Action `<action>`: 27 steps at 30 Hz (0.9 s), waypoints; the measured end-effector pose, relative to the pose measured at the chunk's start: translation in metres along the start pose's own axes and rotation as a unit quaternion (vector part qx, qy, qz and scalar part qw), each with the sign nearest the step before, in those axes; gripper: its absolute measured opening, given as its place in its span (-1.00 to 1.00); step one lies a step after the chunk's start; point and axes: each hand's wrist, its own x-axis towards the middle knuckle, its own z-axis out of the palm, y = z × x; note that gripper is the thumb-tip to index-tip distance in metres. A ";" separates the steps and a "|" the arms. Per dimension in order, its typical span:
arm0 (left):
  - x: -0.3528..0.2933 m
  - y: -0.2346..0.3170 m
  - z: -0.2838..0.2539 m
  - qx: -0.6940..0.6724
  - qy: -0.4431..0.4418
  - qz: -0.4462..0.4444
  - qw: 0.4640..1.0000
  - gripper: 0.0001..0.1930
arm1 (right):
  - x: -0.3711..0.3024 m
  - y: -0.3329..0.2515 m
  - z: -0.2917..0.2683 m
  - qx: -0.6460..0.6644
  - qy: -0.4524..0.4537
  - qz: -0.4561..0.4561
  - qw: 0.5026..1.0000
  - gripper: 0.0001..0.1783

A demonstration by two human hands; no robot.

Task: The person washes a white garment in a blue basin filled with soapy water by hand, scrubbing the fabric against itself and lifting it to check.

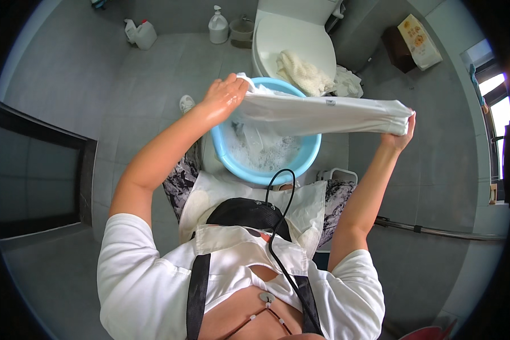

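Note:
A wet white garment [317, 116] is stretched sideways between my two hands, with a small dark mark near its upper edge. My left hand [225, 97], wet and shiny, is closed on the bunched left end. At the far right, my right hand [401, 136] grips the other end, its fingers partly hidden by the cloth. Under the garment stands a light blue basin [224, 156] of sudsy water [260, 148]. More white fabric shows at the basin's far side; part of the basin is covered by the garment.
Beyond the basin is a white toilet [292, 39] with a cream towel [303, 72] on it. A pump bottle [218, 27], a small bucket [242, 33] and a white jug [145, 35] stand by the far wall. A black cable [273, 238] hangs before my chest.

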 end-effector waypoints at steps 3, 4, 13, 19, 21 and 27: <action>-0.003 0.009 -0.032 -0.018 0.075 0.016 0.997 -0.60 | -0.014 0.009 -0.008 -0.025 -0.051 0.052 0.997 -0.68; -0.002 0.011 -0.040 -0.022 0.092 0.020 0.995 -0.59 | -0.018 0.015 -0.011 -0.077 -0.073 0.078 0.991 -0.67; 0.005 0.023 -0.072 -0.133 0.183 0.037 0.973 -0.55 | -0.045 0.108 0.014 -0.529 -0.097 0.193 0.821 -0.74; 0.007 0.027 -0.071 -0.073 0.208 0.063 0.973 -0.59 | -0.041 0.166 0.033 -0.670 -0.157 0.171 0.705 -0.43; 0.007 0.030 -0.074 -0.066 0.207 0.077 0.973 -0.59 | -0.034 0.193 0.015 -0.693 -0.194 0.127 0.683 -0.36; 0.005 0.026 -0.078 -0.058 0.158 0.025 0.985 -0.58 | -0.029 0.227 -0.007 -0.666 -0.171 0.253 0.680 -0.64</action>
